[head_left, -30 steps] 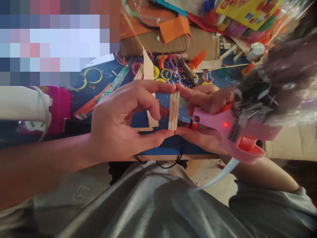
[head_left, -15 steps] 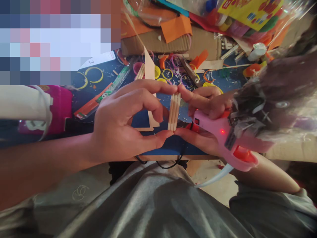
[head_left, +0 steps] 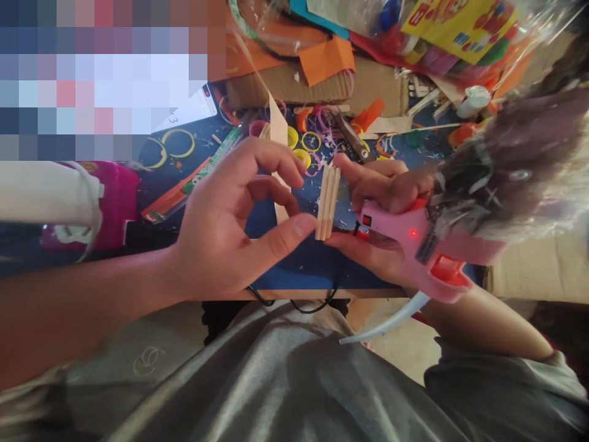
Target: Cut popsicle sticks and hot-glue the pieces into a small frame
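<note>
A small bundle of short wooden craft sticks [head_left: 328, 204], side by side, stands nearly upright between the thumb and forefinger of my right hand [head_left: 384, 184]. The same hand has a pink glue gun [head_left: 400, 230] against its palm, its red light lit and a pale glue stick [head_left: 391, 325] trailing from it. Curled other fingers lie over part of the gun. My left hand [head_left: 221, 227] is just left of the sticks, fingers curved and apart, holding nothing. Its thumb tip is very close to the lower end of the sticks; whether it touches them I cannot tell.
Scissors [head_left: 352, 136], yellow rings [head_left: 178, 143] and paper scraps litter the blue tabletop [head_left: 294, 264]. Behind lie cardboard [head_left: 289, 86] and an orange paper piece [head_left: 327, 61]. A magenta and white device [head_left: 115, 196] stands left; a crumpled plastic-covered shape [head_left: 510, 178] looms right.
My left fingers and thumb have come off the ends of the sticks and drawn back left. The sticks stay in my right hand, tilted slightly more to the right.
</note>
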### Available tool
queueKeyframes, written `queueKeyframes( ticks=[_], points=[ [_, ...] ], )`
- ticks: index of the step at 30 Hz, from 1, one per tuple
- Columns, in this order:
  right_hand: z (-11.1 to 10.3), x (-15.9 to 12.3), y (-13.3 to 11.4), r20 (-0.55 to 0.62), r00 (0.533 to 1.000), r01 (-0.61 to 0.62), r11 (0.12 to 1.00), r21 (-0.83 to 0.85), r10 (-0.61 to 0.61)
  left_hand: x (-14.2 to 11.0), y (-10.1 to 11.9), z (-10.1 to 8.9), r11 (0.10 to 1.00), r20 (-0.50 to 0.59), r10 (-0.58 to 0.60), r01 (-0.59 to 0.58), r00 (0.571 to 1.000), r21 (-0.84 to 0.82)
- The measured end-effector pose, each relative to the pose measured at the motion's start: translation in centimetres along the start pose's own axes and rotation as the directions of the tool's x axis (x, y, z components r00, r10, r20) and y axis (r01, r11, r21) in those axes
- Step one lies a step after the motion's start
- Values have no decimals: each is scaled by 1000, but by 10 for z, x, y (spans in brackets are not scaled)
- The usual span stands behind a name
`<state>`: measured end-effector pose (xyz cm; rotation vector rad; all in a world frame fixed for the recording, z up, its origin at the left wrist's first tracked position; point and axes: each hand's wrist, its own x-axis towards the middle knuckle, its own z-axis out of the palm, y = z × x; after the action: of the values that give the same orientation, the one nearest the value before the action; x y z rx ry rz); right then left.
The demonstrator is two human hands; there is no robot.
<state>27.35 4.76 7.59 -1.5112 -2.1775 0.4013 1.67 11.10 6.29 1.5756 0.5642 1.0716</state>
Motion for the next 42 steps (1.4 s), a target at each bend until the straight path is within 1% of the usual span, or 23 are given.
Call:
queueKeyframes(
  ticks=[2,3,4,7,10,14,19,21,24,27,31,37,42],
  points=[
    [3,0,3,-71,996,61,997,38,-58,3,2,-1,988,57,-156,156,986,7],
    [4,-1,4,-95,992,85,995,55,-79,4,4,-1,976,91,-216,215,972,18],
    [5,-1,5,-108,990,102,992,70,-94,5,5,-1,968,122,-250,250,961,19],
    [6,-1,4,-108,987,123,990,65,-116,7,6,-1,957,165,-285,289,944,-4],
    [4,-1,-1,-101,987,125,992,17,-122,7,5,0,951,142,-300,307,943,-25],
    [4,0,-7,-84,989,126,992,18,-124,7,5,1,939,120,-331,340,936,-60],
    [7,-4,-11,-79,996,53,998,28,-51,8,12,1,906,145,-416,422,898,-16],
    [8,-6,-12,-68,997,26,1000,10,-25,9,14,1,898,142,-437,439,888,13],
    [9,-7,-10,-79,997,25,1000,-12,-26,9,14,0,891,138,-453,452,881,39],
    [10,-8,-7,-68,997,45,999,9,-45,8,14,1,896,138,-443,442,886,37],
    [11,-9,-6,-62,998,21,1000,1,-21,8,12,2,900,123,-433,435,893,14],
    [13,-9,-7,-113,991,62,997,-52,-68,7,12,1,905,95,-425,422,900,46],
    [15,-10,-7,-131,990,51,996,-72,-61,8,12,1,897,121,-441,437,889,58]
  ],
)
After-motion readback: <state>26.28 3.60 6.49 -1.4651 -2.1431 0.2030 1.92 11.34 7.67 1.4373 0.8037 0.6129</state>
